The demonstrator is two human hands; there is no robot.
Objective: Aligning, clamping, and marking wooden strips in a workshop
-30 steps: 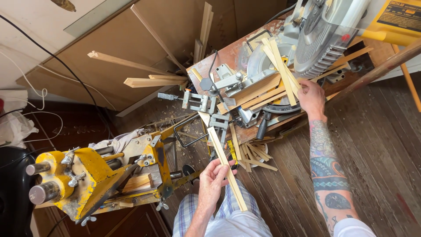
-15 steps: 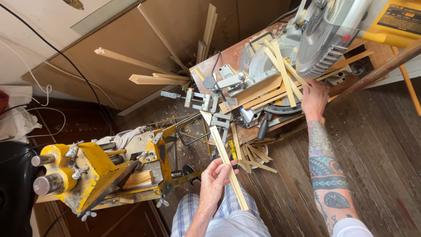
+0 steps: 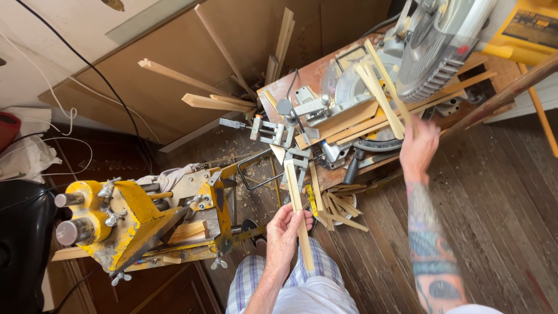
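My left hand (image 3: 285, 229) grips a long thin wooden strip (image 3: 297, 203) near its lower end; the strip points up toward the saw bench. My right hand (image 3: 419, 145), on a tattooed forearm, is raised at the front of the mitre saw (image 3: 433, 49) and holds the lower ends of a few thin wooden strips (image 3: 381, 87) that fan up across the saw table (image 3: 349, 125). More wooden strips lie flat along the saw fence.
A yellow clamp-like machine (image 3: 131, 218) stands at lower left. Offcut strips (image 3: 340, 206) are piled on the dark plank floor below the bench. Long battens (image 3: 192, 87) lean on brown boards behind. A black object sits at far left, with white cables beside it.
My right hand has lifted off the saw table's front edge and come up with the thin strips. My left hand has kept its hold on the long strip.
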